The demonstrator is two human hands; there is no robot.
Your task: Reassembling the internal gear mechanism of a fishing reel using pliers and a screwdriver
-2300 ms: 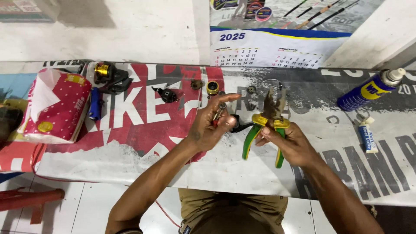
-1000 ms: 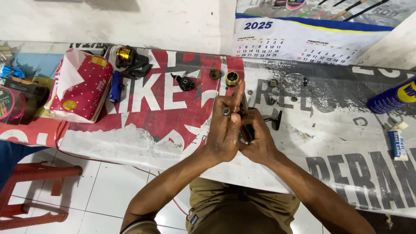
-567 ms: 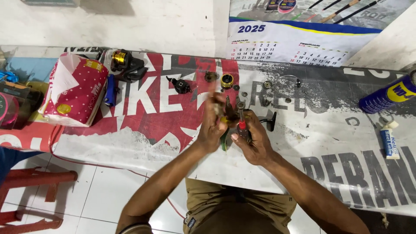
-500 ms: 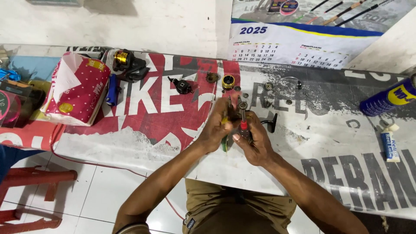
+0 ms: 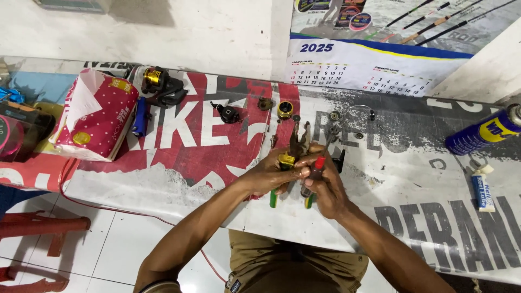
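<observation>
Pliers [image 5: 297,149] with green-and-yellow handles sit in both hands, above the middle of the printed banner [image 5: 206,135] that covers the workbench, their dark metal nose pointing away from the person. That banner, red and white with large lettering, is the landmark for everything else. At its far left edge stands a red packet [image 5: 95,122] with white dots, tissue showing at its top. Past the banner's far edge a wall calendar [image 5: 374,68] hangs on the white wall. At the banner's right end lies a blue spray can [image 5: 480,133] with yellow markings, and just nearer the person a small white-and-blue tube [image 5: 482,187].

Over the banner's centre the left hand [image 5: 268,174] is closed around the pliers' handles near the yellow joint, and the right hand [image 5: 325,187] presses against it, fingers wrapped on the same handles and on a slim tool with a red tip [image 5: 316,165]; the two hands touch. Whether the pliers' nose grips anything cannot be told.

Toward the banner's far left lies a black-and-gold fishing reel [image 5: 157,84], with a blue cylinder [image 5: 140,116] just beside the packet. Small dark and brass parts [image 5: 285,108] are scattered on the banner beyond the hands.
</observation>
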